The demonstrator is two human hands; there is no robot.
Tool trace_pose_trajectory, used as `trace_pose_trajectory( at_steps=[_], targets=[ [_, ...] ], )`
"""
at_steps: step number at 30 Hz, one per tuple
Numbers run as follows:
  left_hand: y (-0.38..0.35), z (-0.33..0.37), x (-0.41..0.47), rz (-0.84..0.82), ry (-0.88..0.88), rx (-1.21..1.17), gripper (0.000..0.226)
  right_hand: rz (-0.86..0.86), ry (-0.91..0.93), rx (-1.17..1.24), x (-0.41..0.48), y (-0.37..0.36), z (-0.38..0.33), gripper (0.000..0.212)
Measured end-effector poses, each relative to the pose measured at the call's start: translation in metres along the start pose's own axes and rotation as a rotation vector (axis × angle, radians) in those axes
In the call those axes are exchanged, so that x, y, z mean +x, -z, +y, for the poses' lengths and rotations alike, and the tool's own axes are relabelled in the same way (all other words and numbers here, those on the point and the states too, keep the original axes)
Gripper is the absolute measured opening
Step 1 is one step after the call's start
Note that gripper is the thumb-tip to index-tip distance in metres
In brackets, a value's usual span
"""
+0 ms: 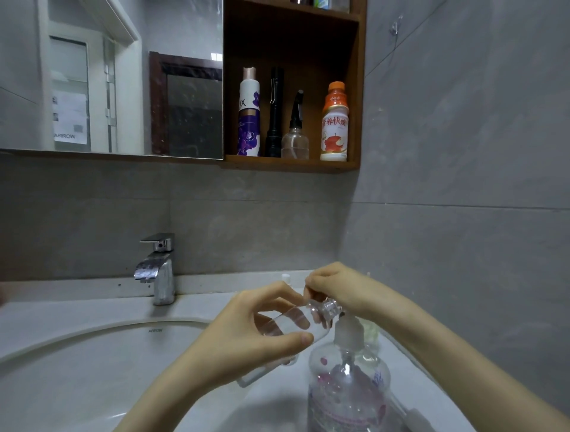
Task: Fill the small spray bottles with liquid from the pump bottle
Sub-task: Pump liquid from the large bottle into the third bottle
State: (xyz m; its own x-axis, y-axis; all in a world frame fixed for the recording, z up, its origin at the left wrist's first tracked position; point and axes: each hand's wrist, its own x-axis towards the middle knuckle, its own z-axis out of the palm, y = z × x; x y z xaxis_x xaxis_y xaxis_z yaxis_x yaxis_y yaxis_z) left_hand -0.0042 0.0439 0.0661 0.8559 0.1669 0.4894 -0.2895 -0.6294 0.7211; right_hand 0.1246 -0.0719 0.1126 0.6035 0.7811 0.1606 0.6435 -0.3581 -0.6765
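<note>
Left hand [246, 333] grips the small spray bottle [287, 323] tipped sideways near the counter's [200, 296] right edge, neck by the pump bottle [348, 385] top, probably to catch liquid. Right hand [336, 288] pinches its neck, steadying or uncapping, can't tell.

The pump bottle [348, 391] is cut off at its base by the lower edge. The curled fingers [310, 285] of the right hand [336, 286] cover the neck of the small spray bottle [287, 323]. What they pinch cannot be told, nor can the bottle's liquid level. A white-capped item [286, 276] behind the left hand [246, 339] is mostly hidden. The upper-shelf items [320, 3] are cut off by the top edge.
</note>
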Motion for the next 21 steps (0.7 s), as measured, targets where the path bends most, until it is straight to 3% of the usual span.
trace_pose_trajectory(
  at_steps=[21],
  targets=[
    [0.0,0.003,-0.001,0.043,-0.02,-0.017,0.039,0.039,-0.048,-0.163,0.004,0.002,-0.009,0.03]
  ],
)
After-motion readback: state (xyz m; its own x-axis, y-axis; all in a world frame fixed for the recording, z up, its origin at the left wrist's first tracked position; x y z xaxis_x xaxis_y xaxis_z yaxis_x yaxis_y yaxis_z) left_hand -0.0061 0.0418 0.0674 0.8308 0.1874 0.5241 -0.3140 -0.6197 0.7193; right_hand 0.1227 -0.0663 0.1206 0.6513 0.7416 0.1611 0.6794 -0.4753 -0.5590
